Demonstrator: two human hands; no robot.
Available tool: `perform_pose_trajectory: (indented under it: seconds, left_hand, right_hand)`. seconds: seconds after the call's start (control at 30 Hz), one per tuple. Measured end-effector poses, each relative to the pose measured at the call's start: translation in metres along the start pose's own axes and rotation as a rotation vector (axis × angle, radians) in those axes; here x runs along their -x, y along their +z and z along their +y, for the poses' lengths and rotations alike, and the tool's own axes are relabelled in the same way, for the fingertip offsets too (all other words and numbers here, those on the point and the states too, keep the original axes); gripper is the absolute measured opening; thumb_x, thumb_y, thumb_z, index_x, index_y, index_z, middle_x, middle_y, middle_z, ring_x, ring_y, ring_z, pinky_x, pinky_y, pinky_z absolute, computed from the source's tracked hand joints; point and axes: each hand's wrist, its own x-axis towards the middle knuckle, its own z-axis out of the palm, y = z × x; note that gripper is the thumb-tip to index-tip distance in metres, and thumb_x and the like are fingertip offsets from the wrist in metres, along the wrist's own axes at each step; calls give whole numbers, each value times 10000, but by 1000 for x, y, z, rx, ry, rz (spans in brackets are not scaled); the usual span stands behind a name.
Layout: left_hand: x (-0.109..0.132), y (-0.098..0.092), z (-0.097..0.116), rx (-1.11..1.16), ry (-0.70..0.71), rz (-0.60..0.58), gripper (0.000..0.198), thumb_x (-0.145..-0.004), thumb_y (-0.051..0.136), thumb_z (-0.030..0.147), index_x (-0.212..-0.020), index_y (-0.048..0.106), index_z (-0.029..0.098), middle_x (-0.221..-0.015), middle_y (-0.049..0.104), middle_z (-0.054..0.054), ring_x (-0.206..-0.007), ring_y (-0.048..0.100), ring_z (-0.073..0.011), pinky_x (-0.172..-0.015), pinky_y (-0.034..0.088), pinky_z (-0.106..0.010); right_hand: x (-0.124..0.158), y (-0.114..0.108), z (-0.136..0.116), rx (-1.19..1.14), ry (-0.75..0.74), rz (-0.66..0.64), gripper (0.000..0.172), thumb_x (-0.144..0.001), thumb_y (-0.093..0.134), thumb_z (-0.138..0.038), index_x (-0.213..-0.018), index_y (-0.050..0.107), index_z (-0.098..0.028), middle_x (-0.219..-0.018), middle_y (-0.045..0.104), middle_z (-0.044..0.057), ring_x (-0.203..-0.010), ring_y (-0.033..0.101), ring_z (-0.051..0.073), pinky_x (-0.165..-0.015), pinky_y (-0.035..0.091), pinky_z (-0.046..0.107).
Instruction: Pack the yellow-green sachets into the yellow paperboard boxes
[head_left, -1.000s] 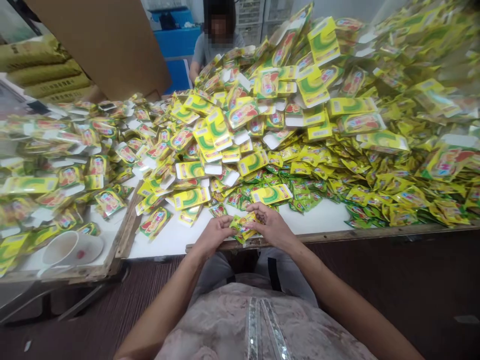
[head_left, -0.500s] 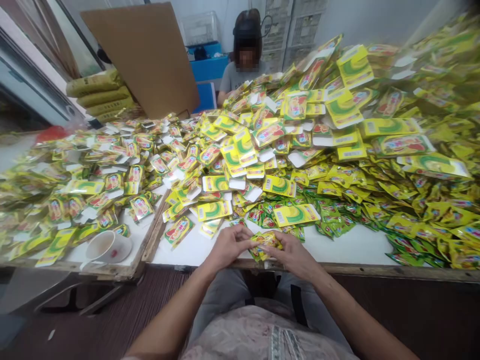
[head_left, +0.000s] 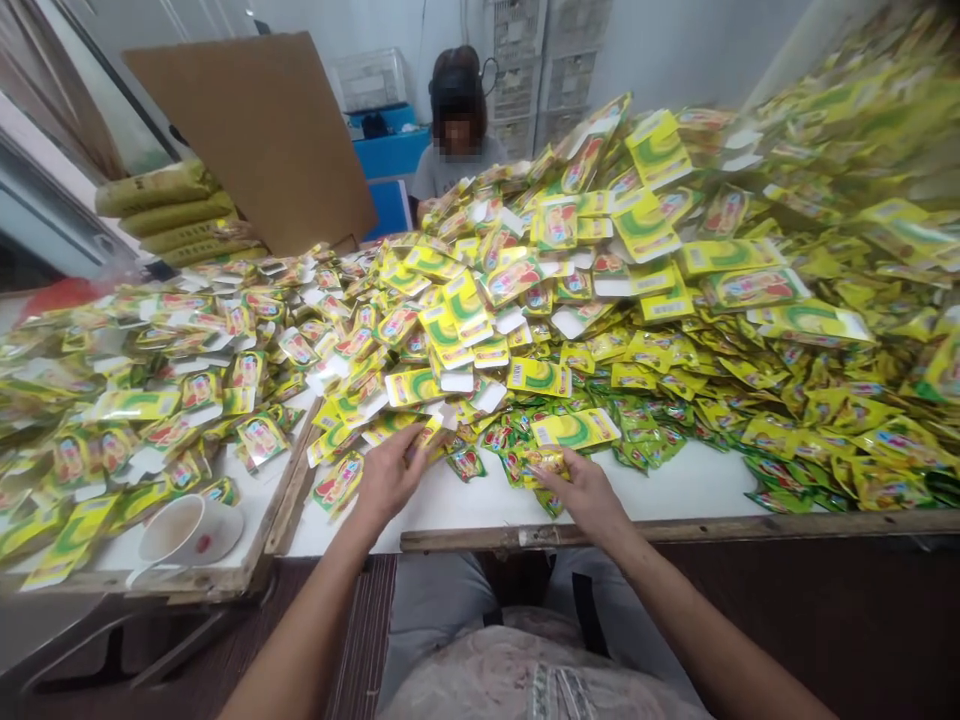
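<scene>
My left hand (head_left: pixel 390 475) reaches forward over the white table (head_left: pixel 675 490) and closes its fingers on a yellow card pack (head_left: pixel 429 432) at the edge of the heap. My right hand (head_left: pixel 589 492) rests near the table's front edge and grips a small bunch of yellow and green sachets (head_left: pixel 541 462). A huge heap of yellow and green sachets and card packs (head_left: pixel 645 300) covers the table beyond both hands.
A white cup on a saucer (head_left: pixel 180 528) stands on the left table. A wooden rail (head_left: pixel 675 530) edges the table in front. Another person (head_left: pixel 457 130) sits at the far side. A brown cardboard sheet (head_left: pixel 255 130) and stacked sacks (head_left: pixel 169 205) stand at the back left.
My hands were together on the sachet bunch. Now the left hand has let go and moved left and forward onto a card pack; the right keeps the bunch. The camera tilted up.
</scene>
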Motion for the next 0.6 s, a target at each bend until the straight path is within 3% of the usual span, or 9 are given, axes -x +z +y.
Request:
perform_pose_trajectory:
  seconds: [0.13,0.23,0.37,0.43,0.5,0.6]
  left_hand:
    - [18,26,28,484,-166,-114,344,-796,578,392,-1050,625,164,-835,702,-44,-728,631,-166,-681,493,-267]
    - [29,44,38,742,-277,-172,368,-794,582,411,-1048,612,146,-876,695,-56,-787,634,-172,-719,501,-278]
    - [34,49,38,845,-314,-264,360,-787,597,408,-1038,622,150,-944,694,-67,-838,633,-183,-761,497,-288]
    - [34,45,39,853,-313,-292,355,-786,601,406,-1035,635,155,-951,695,-65,-850,632,-187,-758,493,-281]
    - [33,42,42,868,-310,-307,349,-792,596,404,-1039,640,161,-972,693,-64,-874,629,-192,-762,489,-275]
    - [29,40,46,883,-293,-325,335,-797,595,398,-1036,650,169,-995,691,-56,-894,623,-191,-775,481,-268]
  right_hand:
    - [-13,2,-18,-140,-49,123,376,-706,647,-443,-976,582,-190,-862,670,43,-786,621,193,-722,511,319]
    - [-21,-1,-27,-58,-73,17,348,-694,652,-411,-954,593,-186,-840,668,41,-775,617,191,-707,505,308]
    - [-23,-13,-30,-9,-48,-256,273,-714,628,-380,-896,619,-178,-858,676,36,-804,616,197,-697,495,292]
    - [-22,-18,-32,70,-58,-331,246,-724,622,-367,-875,638,-174,-862,677,32,-803,610,194,-705,483,289]
    - [-23,-20,-35,165,-77,-361,231,-727,622,-365,-849,653,-171,-839,676,29,-788,601,192,-700,470,288]
    - [-25,-16,-37,245,-96,-294,203,-706,648,-345,-820,657,-177,-820,669,26,-783,591,190,-702,454,286]
